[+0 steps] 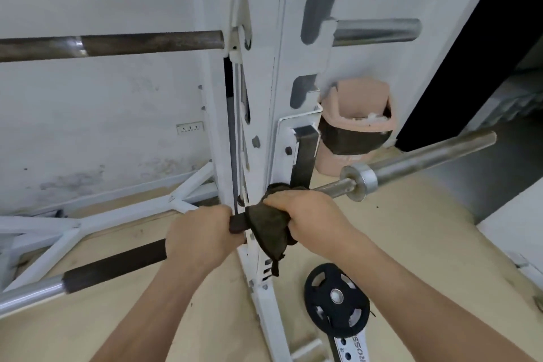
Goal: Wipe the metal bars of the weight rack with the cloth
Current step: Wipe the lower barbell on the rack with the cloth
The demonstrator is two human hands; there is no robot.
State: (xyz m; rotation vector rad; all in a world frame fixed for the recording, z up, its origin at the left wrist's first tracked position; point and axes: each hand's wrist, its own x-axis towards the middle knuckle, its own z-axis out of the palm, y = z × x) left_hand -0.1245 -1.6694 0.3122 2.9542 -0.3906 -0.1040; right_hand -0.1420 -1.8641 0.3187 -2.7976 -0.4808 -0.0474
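The weight rack (261, 91) stands white and upright at centre frame, directly ahead of the person. An upper bar (117, 44) crosses it high up, well apart from both hands.

The lower bar (117, 266) is the item under work. Its long axis runs diagonally from lower left, across the front of the rack's upright, to upper right, ending beyond a chrome collar (358, 181). Both hands sit on it where it meets the upright.

The left hand (202, 232) is wrapped round the bare dark section of the bar, fingers curled fully about it, apparently steadying it. The right hand (305, 214) lies just beside it on the collar side, fingers closed over the cloth (267, 232). The cloth is bunched round the bar, with a loose tail hanging below.

Judgement: the wiping stroke must follow the bar's axis. The right hand is nearer the uncovered stretch toward the collar, so travel up and to the right appears the open direction. The left hand blocks travel the other way unless it shifts. A weight plate (336, 300) lies on the floor below, clear of the stroke.
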